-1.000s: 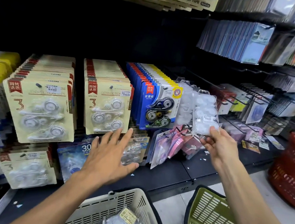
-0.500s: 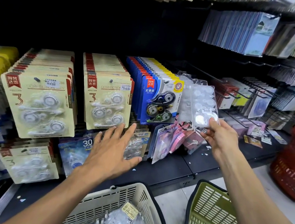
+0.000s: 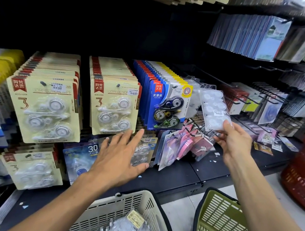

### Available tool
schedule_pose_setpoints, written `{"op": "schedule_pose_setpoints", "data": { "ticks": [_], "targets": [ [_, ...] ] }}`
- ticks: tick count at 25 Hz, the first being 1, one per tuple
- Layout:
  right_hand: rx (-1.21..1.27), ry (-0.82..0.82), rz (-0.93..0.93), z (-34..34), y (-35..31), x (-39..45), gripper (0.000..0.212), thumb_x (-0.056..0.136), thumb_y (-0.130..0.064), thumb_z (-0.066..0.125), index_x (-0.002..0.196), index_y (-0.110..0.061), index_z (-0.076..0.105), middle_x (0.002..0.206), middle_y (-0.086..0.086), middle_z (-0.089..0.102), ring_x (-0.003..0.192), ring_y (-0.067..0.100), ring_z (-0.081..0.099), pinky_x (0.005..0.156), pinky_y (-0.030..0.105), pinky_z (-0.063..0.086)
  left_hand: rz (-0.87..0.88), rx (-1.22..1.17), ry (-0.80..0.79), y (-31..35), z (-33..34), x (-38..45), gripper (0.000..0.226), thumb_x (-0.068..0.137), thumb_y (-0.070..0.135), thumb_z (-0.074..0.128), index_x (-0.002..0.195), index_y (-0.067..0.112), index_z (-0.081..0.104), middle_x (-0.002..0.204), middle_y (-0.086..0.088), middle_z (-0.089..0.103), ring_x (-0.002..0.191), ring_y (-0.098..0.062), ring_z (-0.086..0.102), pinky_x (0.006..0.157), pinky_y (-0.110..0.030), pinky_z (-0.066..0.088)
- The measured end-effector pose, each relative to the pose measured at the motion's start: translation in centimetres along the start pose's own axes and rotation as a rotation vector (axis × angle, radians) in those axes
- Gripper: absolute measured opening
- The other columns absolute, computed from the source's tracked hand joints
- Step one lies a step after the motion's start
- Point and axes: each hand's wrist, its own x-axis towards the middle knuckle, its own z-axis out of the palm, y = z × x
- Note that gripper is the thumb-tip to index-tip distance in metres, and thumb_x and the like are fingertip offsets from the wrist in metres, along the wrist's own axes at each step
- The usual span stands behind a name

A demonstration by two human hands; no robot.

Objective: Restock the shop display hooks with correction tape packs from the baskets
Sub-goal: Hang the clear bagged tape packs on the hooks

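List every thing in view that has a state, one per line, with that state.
Left hand: open, fingers spread, holding nothing.
Right hand: pinching the clear pack's lower edge.
Clear plastic blister pack of white tape refills: held up, tilted, beside the blue packs.
Beige plastic basket: holds clear packs.
Green plastic basket: no contents visible.
Red plastic basket: on the floor, holding items.
Blue carded correction tape packs: hanging, row full.

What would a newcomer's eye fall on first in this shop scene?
First, the right hand at centre right, pinching a clear pack up by the hooks. Next, the open left hand reaching toward the cream packs on the left. Below sit a white basket holding more packs and a green basket.
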Motion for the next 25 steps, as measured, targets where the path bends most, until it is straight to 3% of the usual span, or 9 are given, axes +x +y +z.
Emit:
{"op": "schedule_pose_setpoints", "data": {
  "ticks": [7, 10, 12, 14, 16, 21, 25],
  "targets": [
    [-0.035, 0.024, -0.013, 0.6, -0.1, 0.0, 0.005, 0.100, -0.013, 0.060, 0.096, -0.011, 0.057, 0.071, 0.005, 0.054, 0.049, 0.007, 0.046, 0.046, 0.021, 0.052, -0.002, 0.014, -0.014, 0.1, -0.1, 0.1, 0.096, 0.092, 0.069, 0.050, 0.161, 0.037, -0.009, 0.171, 0.001, 0.005, 0.156, -0.022, 0.008, 0.126, -0.048, 0.012],
    [-0.045, 0.094, -0.047, 0.7, 0.1, 0.1, 0.016, 0.097, -0.013, 0.064, 0.098, -0.012, 0.049, 0.072, 0.007, 0.055, 0.046, 0.008, 0.052, 0.050, 0.029, 0.057, -0.010, 0.015, -0.029, 0.1, -0.1, 0.1, 0.096, 0.093, 0.068, 0.049, 0.160, 0.037, -0.011, 0.171, 0.001, 0.004, 0.156, -0.023, 0.007, 0.126, -0.049, 0.011],
    [-0.069, 0.061, -0.004, 0.9, 0.5, 0.0, 0.011, 0.099, -0.011, 0.060, 0.091, -0.012, 0.053, 0.081, 0.011, 0.056, 0.055, 0.013, 0.057, 0.051, 0.025, 0.057, -0.018, 0.019, -0.038, 0.1, 0.0, 0.1, 0.096, 0.093, 0.068, 0.050, 0.161, 0.037, -0.011, 0.171, 0.001, 0.003, 0.156, -0.023, 0.007, 0.126, -0.049, 0.011],
    [-0.049, 0.000, 0.108, 0.9, 1.0, -0.4, 0.005, 0.102, -0.010, 0.055, 0.106, -0.011, 0.057, 0.092, 0.007, 0.058, 0.072, 0.019, 0.061, 0.064, 0.026, 0.059, -0.022, 0.015, -0.033, 0.0, -0.1, 0.1, 0.096, 0.093, 0.067, 0.050, 0.161, 0.036, -0.010, 0.171, 0.000, 0.003, 0.156, -0.024, 0.008, 0.126, -0.049, 0.011],
    [-0.076, -0.046, 0.207, 0.5, 1.9, -0.7, 0.016, 0.104, -0.014, 0.053, 0.120, -0.015, 0.054, 0.092, -0.002, 0.058, 0.083, 0.019, 0.060, 0.076, 0.029, 0.056, -0.038, 0.015, -0.046, -0.2, 0.0, 0.2, 0.095, 0.093, 0.066, 0.051, 0.161, 0.036, -0.008, 0.171, 0.000, 0.004, 0.156, -0.025, 0.008, 0.126, -0.049, 0.010],
    [-0.588, -0.199, 0.237, -0.7, 6.5, -2.2, 0.031, 0.101, -0.022, 0.056, 0.130, -0.013, 0.060, 0.094, 0.003, 0.059, 0.075, 0.015, 0.053, 0.082, 0.037, 0.052, -0.152, -0.009, -0.128, -2.7, 1.3, -0.4, 0.096, 0.092, 0.065, 0.055, 0.162, 0.033, -0.002, 0.171, -0.003, 0.009, 0.155, -0.029, 0.014, 0.124, -0.053, 0.017],
    [-1.314, -0.651, 0.038, 0.0, 9.7, -5.4, 0.030, 0.098, -0.026, 0.061, 0.118, -0.004, 0.068, 0.122, 0.012, 0.065, 0.114, 0.029, 0.059, 0.101, 0.035, 0.044, -0.225, -0.008, -0.211, -4.2, 4.4, -2.6, 0.094, 0.092, 0.061, 0.058, 0.163, 0.030, 0.005, 0.169, -0.006, 0.017, 0.151, -0.033, 0.022, 0.120, -0.055, 0.025]
  ]
}}
